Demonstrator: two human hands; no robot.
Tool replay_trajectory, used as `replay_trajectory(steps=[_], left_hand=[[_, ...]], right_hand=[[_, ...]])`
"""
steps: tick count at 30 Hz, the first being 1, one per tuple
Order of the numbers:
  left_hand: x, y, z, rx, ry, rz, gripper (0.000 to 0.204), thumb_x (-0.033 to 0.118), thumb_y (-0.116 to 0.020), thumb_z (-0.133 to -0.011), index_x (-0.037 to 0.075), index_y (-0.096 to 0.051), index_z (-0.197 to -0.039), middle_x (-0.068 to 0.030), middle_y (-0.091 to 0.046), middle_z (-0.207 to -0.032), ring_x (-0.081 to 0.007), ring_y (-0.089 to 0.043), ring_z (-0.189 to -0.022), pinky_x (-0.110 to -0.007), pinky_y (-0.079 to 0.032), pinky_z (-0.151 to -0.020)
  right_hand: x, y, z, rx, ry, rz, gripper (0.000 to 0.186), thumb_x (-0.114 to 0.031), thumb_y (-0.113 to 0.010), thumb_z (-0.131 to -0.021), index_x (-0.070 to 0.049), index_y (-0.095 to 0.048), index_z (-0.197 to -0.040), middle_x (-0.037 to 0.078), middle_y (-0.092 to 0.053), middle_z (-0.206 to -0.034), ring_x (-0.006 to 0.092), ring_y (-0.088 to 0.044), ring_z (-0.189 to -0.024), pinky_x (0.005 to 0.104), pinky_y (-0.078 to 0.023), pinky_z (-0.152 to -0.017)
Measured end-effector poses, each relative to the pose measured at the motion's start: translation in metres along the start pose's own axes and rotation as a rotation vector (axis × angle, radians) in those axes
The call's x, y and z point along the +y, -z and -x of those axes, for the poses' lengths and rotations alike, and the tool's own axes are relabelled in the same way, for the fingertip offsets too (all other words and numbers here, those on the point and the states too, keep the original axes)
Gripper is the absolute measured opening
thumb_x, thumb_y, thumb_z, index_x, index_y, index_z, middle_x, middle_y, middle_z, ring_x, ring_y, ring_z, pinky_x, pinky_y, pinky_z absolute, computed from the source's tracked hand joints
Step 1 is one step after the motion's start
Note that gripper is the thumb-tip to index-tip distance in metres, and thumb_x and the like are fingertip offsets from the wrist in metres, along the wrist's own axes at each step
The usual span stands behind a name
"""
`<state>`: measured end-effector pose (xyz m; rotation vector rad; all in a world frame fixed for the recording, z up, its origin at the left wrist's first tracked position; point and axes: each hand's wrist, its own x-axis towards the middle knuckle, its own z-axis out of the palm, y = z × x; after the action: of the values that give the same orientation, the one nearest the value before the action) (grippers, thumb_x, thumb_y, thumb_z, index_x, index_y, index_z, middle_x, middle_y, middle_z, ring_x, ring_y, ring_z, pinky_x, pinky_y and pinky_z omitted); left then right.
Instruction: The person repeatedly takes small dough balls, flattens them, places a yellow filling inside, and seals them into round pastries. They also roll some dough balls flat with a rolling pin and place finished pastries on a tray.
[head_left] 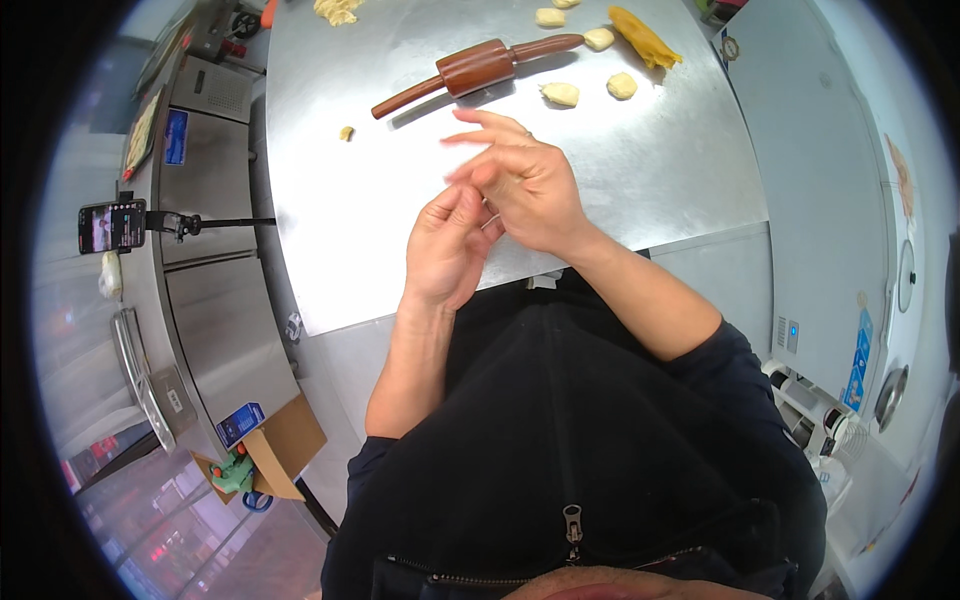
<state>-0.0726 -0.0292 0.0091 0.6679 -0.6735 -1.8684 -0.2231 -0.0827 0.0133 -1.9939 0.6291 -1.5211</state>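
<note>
My left hand (pixel 445 250) and my right hand (pixel 530 190) meet in front of me above the near part of a steel table (pixel 340 230). The left thumb and fingers are drawn together; anything between them is hidden. The right hand's fingers are spread and slightly blurred, and its thumb side touches the left fingertips. Just beyond lies a red-brown rolling pin (pixel 477 68) with a thick middle and long handles. Pale dough pieces (pixel 561 94) and a darker yellow strip of dough (pixel 645 38) rest to its right. A small dough scrap (pixel 347 133) sits to its left.
A crumbly dough lump (pixel 338 10) is at the far left of the table. Left of the table, a phone (pixel 112 227) on a stand is beside steel cabinets (pixel 205 170). An open cardboard box (pixel 285 447) stands lower left. A tall pale cabinet (pixel 810 150) borders the right.
</note>
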Motion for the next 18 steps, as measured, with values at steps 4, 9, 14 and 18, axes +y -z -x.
replay_trajectory(steps=[4, 9, 14, 18], left_hand=[[-0.003, -0.003, 0.003, 0.098, -0.024, -0.049, 0.048, 0.015, -0.063, -0.105, -0.002, -0.051, -0.149, -0.0161, -0.063, -0.139, -0.0255, -0.065, -0.124, -0.042, -0.055, -0.103], [-0.003, -0.001, 0.0, -0.006, 0.018, 0.031, 0.047, 0.015, -0.063, -0.105, -0.001, -0.052, -0.148, -0.0157, -0.065, -0.137, -0.0253, -0.067, -0.12, -0.042, -0.056, -0.102], [-0.004, 0.001, 0.0, 0.048, -0.017, -0.02, 0.043, 0.02, -0.059, -0.108, -0.002, -0.054, -0.145, -0.0145, -0.066, -0.134, -0.0239, -0.067, -0.12, -0.041, -0.056, -0.102], [-0.006, 0.0, 0.001, 0.02, 0.014, 0.01, 0.041, 0.02, -0.059, -0.108, -0.004, -0.057, -0.142, -0.0149, -0.067, -0.133, -0.0246, -0.067, -0.12, -0.04, -0.055, -0.102]], right_hand=[[-0.003, -0.003, 0.004, 0.138, -0.275, -0.33, 0.04, -0.031, -0.075, -0.096, 0.001, -0.074, -0.122, 0.017, -0.06, -0.147, 0.0313, -0.047, -0.146, 0.0438, -0.039, -0.118], [-0.002, -0.004, 0.013, 0.09, -0.216, -0.122, 0.034, -0.034, -0.071, -0.1, -0.002, -0.079, -0.106, 0.015, -0.068, -0.137, 0.0344, -0.044, -0.148, 0.046, -0.039, -0.118], [0.01, 0.002, 0.016, 0.06, -0.181, -0.149, 0.038, -0.04, -0.07, -0.1, -0.004, -0.081, -0.102, 0.013, -0.072, -0.132, 0.0348, -0.046, -0.147, 0.0469, -0.039, -0.118], [0.006, -0.005, 0.015, 0.111, -0.176, -0.163, 0.039, -0.041, -0.067, -0.101, -0.005, -0.081, -0.104, 0.013, -0.071, -0.133, 0.034, -0.048, -0.145, 0.048, -0.037, -0.119]])
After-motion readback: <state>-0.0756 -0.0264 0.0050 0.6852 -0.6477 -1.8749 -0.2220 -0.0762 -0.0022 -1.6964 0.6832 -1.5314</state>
